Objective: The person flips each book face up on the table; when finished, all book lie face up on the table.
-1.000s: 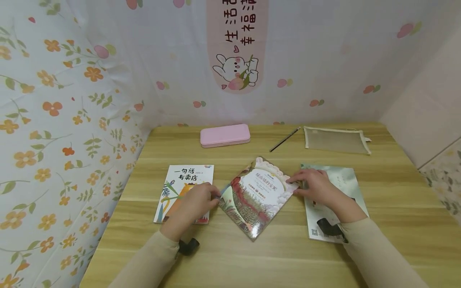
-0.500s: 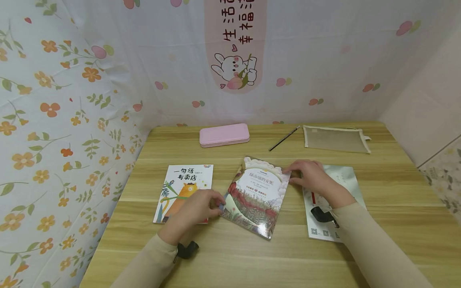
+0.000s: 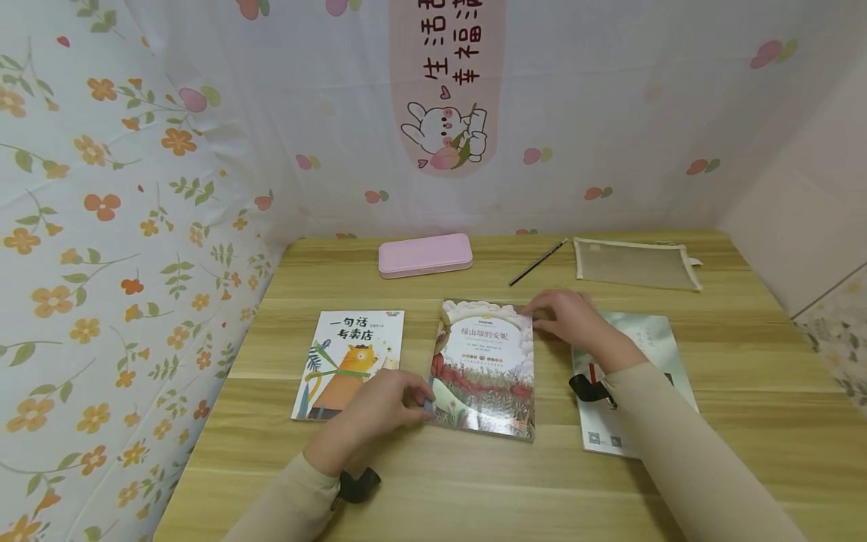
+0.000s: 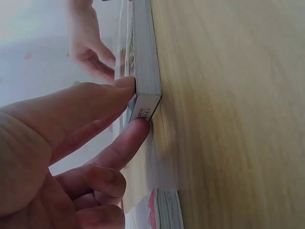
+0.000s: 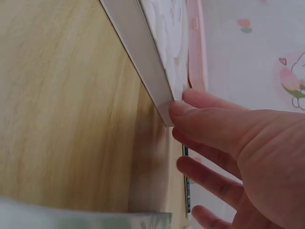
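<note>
- Head view: the thin paperback book with a red and green landscape cover (image 3: pixel 484 369) lies flat on the light wooden table (image 3: pixel 515 482), in the middle of a row of three books, and its edges now run nearly parallel to those of its neighbours.
- The left hand (image 3: pixel 379 410) pinches the near left corner of this book; in the left wrist view the thumb and a finger (image 4: pixel 128 143) close on the corner of the book (image 4: pixel 145 71) from above and below.
- The right hand (image 3: pixel 565 318) touches the far right corner of the same book. In the right wrist view the fingertips (image 5: pixel 183 109) press against the corner edge of the book (image 5: pixel 143 47), and the fingers look only lightly bent, not wrapped around it.
- On the left lies the white picture book with an orange cat (image 3: pixel 348 363), just beside the middle one. On the right lies the pale green book (image 3: pixel 643 354), partly under the right forearm.
- I judge that the straightening of the middle book is almost done; what seems left is to let go of it, and perhaps to align the pale green book, which sits slightly turned.
- At the far side of the table rest a pink pencil case (image 3: pixel 424 254), a dark pencil (image 3: pixel 537 263) and a beige mesh pouch (image 3: pixel 635 263), well apart from the hands.
</note>
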Available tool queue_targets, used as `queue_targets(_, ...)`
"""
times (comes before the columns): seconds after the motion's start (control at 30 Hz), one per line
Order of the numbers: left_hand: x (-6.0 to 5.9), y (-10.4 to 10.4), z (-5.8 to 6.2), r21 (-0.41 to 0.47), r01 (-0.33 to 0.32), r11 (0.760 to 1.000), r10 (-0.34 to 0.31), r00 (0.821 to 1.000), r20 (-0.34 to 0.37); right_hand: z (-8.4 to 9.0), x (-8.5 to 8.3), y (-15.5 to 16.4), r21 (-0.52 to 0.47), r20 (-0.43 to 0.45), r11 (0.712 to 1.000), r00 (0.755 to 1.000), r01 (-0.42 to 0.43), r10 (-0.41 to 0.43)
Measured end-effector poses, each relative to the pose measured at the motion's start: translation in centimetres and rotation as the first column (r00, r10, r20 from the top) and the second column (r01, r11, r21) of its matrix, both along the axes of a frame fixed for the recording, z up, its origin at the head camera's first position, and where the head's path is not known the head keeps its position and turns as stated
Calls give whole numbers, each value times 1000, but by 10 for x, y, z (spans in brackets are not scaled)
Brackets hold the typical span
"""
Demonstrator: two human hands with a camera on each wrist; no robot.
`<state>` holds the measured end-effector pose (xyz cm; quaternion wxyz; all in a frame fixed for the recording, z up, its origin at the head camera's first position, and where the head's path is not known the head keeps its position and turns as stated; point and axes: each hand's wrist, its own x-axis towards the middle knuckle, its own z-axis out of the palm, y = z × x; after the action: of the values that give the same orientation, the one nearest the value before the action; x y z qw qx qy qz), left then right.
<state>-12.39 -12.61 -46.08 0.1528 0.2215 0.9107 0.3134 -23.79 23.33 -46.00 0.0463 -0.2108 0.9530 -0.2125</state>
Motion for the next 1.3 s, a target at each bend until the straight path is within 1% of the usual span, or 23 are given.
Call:
queue_targets(0.2,2,8,-4,18,37,999,-37,999,14,-6,-4,2,-32,-9,999,1000,-22,22)
queue_targets(0.4,3,13,-6,16,53,998,-53,999,11,-13,-6,6,-64,13,998,1000,-13,13)
queue_targets(0.53,2,16,-6,5,77,997,-77,997,-2,-14,-3,10,-73,17,997,1000,-1,2)
queue_targets(0.7,2,18,-1,-43,125,991,-127,991,-33,-14,5,14,-77,-4,997,1000,-4,4)
queue_targets(0.83,1,25,6,-63,142,988,-144,989,-30,-13,13,20,-84,-21,996,1000,12,-14)
queue_targets(1.03,-7,47,13,-40,172,984,-173,984,-31,-8,27,40,-82,-75,996,996,46,-52)
queue_targets(1.1,-11,57,16,-40,191,981,-193,981,-35,-6,30,47,-80,-70,995,995,60,-66)
queue_targets(1.2,-16,73,19,-59,223,973,-225,974,-37,-5,32,60,-76,-68,994,995,74,-79)
queue_targets(1.3,-19,91,22,-89,254,963,-260,963,-65,-6,34,75,-72,-85,994,992,83,-89)
